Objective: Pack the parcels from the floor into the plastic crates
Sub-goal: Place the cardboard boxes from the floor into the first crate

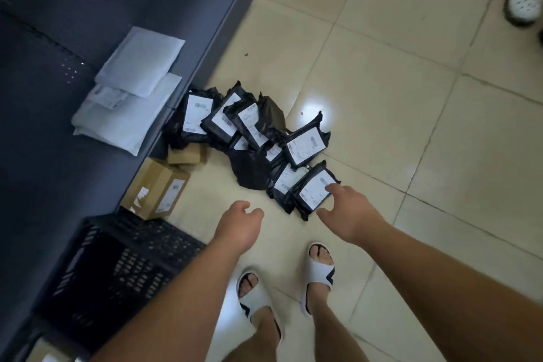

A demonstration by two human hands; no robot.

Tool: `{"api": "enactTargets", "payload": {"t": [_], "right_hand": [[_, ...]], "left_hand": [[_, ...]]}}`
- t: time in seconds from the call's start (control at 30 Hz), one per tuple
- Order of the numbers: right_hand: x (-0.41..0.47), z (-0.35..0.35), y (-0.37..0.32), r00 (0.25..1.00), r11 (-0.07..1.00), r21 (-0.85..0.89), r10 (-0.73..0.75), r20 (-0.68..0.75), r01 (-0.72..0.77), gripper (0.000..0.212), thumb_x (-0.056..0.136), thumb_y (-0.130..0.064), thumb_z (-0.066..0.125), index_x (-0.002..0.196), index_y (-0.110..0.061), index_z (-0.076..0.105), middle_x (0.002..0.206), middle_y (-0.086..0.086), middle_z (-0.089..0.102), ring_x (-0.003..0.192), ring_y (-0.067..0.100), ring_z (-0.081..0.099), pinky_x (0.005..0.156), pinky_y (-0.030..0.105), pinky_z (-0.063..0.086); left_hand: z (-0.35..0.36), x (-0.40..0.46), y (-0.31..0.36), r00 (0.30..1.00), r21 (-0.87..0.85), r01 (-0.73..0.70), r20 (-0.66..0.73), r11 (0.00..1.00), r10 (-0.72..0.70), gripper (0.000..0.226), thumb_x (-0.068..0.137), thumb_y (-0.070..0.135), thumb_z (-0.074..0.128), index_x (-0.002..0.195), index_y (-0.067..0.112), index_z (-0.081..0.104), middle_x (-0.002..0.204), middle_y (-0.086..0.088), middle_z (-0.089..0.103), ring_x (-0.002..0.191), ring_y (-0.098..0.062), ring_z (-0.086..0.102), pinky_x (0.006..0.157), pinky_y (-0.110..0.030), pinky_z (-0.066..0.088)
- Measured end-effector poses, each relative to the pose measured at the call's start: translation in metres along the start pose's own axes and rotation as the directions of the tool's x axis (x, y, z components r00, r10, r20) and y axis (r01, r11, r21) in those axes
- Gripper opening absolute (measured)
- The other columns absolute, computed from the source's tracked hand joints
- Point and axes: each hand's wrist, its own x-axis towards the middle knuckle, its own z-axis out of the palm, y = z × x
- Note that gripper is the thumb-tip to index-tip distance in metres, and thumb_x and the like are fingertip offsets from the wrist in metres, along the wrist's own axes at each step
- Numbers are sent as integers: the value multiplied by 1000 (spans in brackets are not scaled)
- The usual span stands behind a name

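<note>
Two bare hands are reaching down toward a heap of black labelled parcels (255, 138) lying on the tiled floor (396, 97). The right hand (349, 214) is spreading its grip wide, fingertips touching the nearest parcel (313, 191), holding nothing. The left hand (239, 228) is hanging loosely curled and empty. A black plastic crate (117, 267) is sitting beside cardboard boxes (158, 188), under a dark tabletop (44, 141) carrying white mailers (132, 88).

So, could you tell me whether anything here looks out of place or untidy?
The black parcels lie in a loose heap on the floor, overlapping at all angles, some label-down. The crate beside them looks empty. Nothing seems torn or spilled.
</note>
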Motion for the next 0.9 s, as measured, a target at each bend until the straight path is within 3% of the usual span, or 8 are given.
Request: {"api": "enactTargets", "payload": {"t": [0.13,0.23,0.33,0.4,0.53,0.67,0.8,0.9], "right_hand": [[21,5,-52,994,993,-62,-100,45,103,53,95,-40,54,142,-18,44,138,9,53,125,31,50,97,39,47],[37,17,-96,983,980,-101,-165,77,172,55,94,-41,54,144,-19,43,138,9,53,127,31,50,99,40,47],[52,30,-141,969,965,-123,-219,116,233,59,94,-43,53,147,-21,41,138,9,54,122,32,55,98,43,50],[63,41,-167,962,956,-138,-240,133,258,60,95,-44,52,149,-22,40,142,9,53,125,33,54,101,44,49],[84,59,-220,953,949,-160,-241,181,271,62,98,-44,51,152,-20,37,149,11,47,134,33,47,109,41,41],[107,75,-264,952,958,-113,-241,188,265,61,97,-43,54,151,-17,40,148,13,50,132,32,51,109,38,42],[131,89,-295,951,962,-106,-226,209,252,60,96,-45,53,149,-18,42,146,13,52,127,31,54,106,40,45],[149,102,-312,951,963,-106,-223,216,250,57,97,-45,51,147,-17,44,142,13,55,123,32,56,103,38,46]], "left_hand": [[-27,11,-23,995,-170,91,-13,981,-95,51,98,35,53,146,21,48,146,-4,51,129,-28,51,109,-38,42],[-46,26,-43,986,-407,162,30,899,-164,12,99,33,53,101,25,61,116,-6,58,110,-29,57,111,-44,43],[-63,45,-60,980,-564,191,63,804,-190,25,103,27,50,78,25,51,100,-6,55,94,-23,54,104,-42,46],[-76,57,-69,975,-626,212,79,751,-209,26,103,26,49,78,23,53,95,-6,57,92,-23,56,98,-39,49],[-108,81,-92,968,-666,227,77,711,-237,22,100,26,54,79,21,58,94,-4,61,115,-33,60,108,-47,48],[-139,109,-113,965,-717,237,97,656,-243,15,102,31,53,105,19,61,97,0,60,114,-30,60,105,-41,47],[-160,138,-130,957,-748,261,118,610,-264,39,97,39,55,132,22,59,124,-4,60,120,-27,57,109,-44,46],[-166,163,-139,954,-760,268,121,592,-275,65,77,50,59,138,25,57,134,-2,60,122,-25,57,109,-47,47]]}}
